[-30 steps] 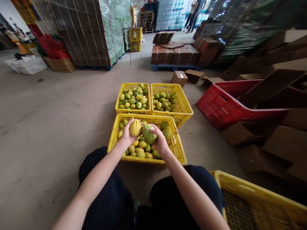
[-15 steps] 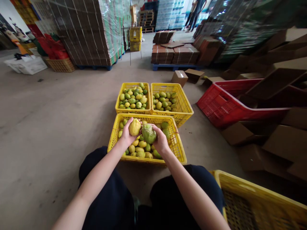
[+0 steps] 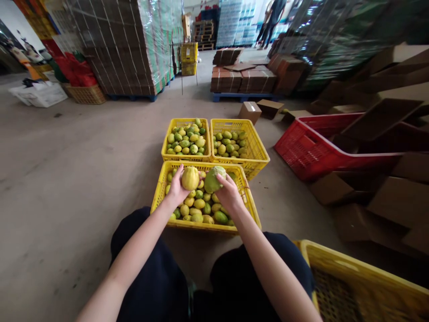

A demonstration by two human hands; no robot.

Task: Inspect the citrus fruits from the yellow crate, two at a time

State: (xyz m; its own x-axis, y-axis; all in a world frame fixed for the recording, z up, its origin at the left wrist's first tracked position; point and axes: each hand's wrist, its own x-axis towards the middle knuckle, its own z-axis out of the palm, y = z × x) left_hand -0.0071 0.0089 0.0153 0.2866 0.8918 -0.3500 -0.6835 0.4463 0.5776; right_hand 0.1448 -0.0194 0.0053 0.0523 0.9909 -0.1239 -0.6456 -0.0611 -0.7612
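My left hand (image 3: 177, 188) is closed round a yellow lemon (image 3: 190, 178), with the thumb up its left side. A larger, bumpy green lemon (image 3: 213, 180) is gripped in my right hand (image 3: 229, 192), its thumb on the near side. Both fruits are held above the near yellow crate (image 3: 204, 226), a small gap apart. Several yellow and green lemons (image 3: 199, 204) lie in that crate; my hands and wrists hide some of them.
Behind stand two more yellow crates of lemons, the left one (image 3: 186, 157) fuller than the right one (image 3: 257, 154). Another yellow crate (image 3: 368, 268) is by my right knee. To the right are a red crate (image 3: 311, 147) and loose cardboard boxes (image 3: 398, 201). A person (image 3: 273, 20) stands far back.
My right hand has moved slightly right and turned the green lemon, so its bumpy end now points up. The lemon in my left hand has turned slightly, and the two fruits are further apart.
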